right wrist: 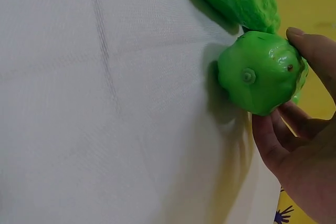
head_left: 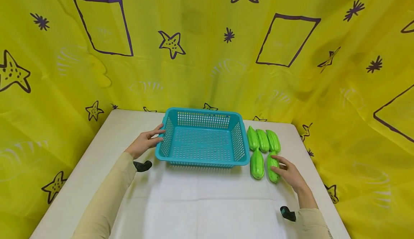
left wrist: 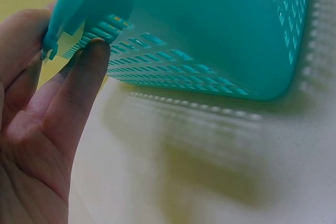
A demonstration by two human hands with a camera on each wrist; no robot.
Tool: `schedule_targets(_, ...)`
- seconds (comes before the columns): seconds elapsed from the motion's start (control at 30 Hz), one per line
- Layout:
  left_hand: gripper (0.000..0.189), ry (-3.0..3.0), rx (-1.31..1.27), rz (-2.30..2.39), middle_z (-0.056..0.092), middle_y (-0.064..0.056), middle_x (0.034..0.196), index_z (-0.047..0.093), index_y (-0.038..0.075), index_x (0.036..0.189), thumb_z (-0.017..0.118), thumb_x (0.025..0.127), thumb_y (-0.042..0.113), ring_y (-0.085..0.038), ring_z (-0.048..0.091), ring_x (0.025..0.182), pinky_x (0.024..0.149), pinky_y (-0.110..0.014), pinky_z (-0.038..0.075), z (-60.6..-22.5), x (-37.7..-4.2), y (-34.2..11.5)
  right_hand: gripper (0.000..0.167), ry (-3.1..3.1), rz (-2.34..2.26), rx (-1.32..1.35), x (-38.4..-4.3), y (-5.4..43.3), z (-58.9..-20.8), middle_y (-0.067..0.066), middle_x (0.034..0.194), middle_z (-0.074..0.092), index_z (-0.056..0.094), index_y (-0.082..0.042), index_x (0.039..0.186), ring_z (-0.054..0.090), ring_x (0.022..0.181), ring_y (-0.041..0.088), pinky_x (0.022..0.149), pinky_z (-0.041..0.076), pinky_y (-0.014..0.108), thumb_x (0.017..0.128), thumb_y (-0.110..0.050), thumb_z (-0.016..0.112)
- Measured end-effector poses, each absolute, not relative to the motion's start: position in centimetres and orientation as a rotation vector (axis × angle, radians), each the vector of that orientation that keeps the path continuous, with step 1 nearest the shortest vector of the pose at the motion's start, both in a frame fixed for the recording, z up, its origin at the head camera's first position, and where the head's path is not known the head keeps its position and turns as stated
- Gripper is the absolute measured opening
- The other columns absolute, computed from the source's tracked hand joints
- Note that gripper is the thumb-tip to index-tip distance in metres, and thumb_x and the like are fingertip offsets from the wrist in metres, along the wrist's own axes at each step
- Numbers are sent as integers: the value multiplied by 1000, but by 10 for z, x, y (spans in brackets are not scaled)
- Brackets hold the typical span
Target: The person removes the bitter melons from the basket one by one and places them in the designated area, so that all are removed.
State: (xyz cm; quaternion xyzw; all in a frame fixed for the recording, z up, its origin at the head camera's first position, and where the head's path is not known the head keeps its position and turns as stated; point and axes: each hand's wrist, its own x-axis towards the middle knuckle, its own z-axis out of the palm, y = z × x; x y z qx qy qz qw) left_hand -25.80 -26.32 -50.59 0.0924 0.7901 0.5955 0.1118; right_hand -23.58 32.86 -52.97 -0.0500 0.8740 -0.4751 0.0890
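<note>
A teal plastic basket (head_left: 202, 161) with lattice walls stands upright at the back of the table, and nothing lies in it. My left hand (head_left: 145, 142) holds its left rim; in the left wrist view, fingers (left wrist: 79, 98) touch the outer wall under the rim. To the right of the basket, my right hand (head_left: 289, 172) grips a glossy, ridged green bitter melon (right wrist: 260, 74) between thumb and fingers, low at the table. Another bitter melon (head_left: 257, 164) lies just left of it. Three more bitter melons (head_left: 262, 141) form a row behind.
A white cloth (head_left: 197, 210) with fold lines covers the table. Yellow patterned curtains (head_left: 200, 70) close in the back and both sides. Dark wrist devices (head_left: 142, 166) show beside both forearms.
</note>
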Motion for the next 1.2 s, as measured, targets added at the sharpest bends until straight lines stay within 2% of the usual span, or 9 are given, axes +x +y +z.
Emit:
schedule_targets(0.2, 54, 2318, 291, 1754, 17, 12, 161, 44, 7, 147, 60, 99, 27, -29, 33, 142, 105, -46, 43, -508, -258, -264, 60, 2570, -1405, -145, -238, 325, -531, 25, 154, 30, 44, -7, 147, 36, 131, 48, 102, 40, 54, 96, -31, 64)
schedule_targets(0.4, 54, 2317, 289, 1756, 17, 11, 162, 44, 8, 148, 60, 99, 27, -29, 33, 142, 105, -45, 43, -507, -258, -262, 61, 2544, -1423, -144, -239, 324, -532, 27, 156, 22, 42, -6, 148, 26, 136, 54, 107, 32, 63, 97, -30, 63)
schedule_targets(0.73, 55, 2313, 293, 1760, 19, 13, 161, 45, 8, 147, 61, 99, 29, -27, 35, 141, 104, -44, 44, -508, -261, -261, 63, 2523, -1435, -122, -239, 325, -532, 27, 157, 20, 40, -6, 149, 19, 138, 55, 108, 28, 66, 96, -32, 63)
schedule_targets(0.87, 54, 2316, 293, 1755, 19, 13, 161, 45, 9, 147, 60, 99, 28, -28, 35, 141, 105, -45, 44, -508, -261, -260, 64, 2550, -1417, -106, -238, 326, -530, 27, 156, 20, 40, -6, 149, 24, 138, 52, 107, 32, 64, 97, -33, 63)
schedule_targets(1.03, 55, 2315, 311, 1757, 19, 13, 161, 44, 9, 148, 60, 99, 29, -29, 32, 142, 105, -45, 43, -508, -260, -260, 59, 2710, -1330, -175, -235, 323, -523, 33, 151, 23, 40, 0, 146, 31, 131, 52, 102, 36, 65, 98, -25, 62)
schedule_targets(1.2, 56, 2403, 358, 1720, 21, 6, 161, 42, 8, 149, 60, 99, 27, -35, 34, 140, 108, -48, 39, -505, -256, -259, 49, 2979, -1244, -381, -233, 306, -507, 36, 141, 32, 48, 7, 138, 33, 127, 52, 95, 38, 67, 95, -10, 64)
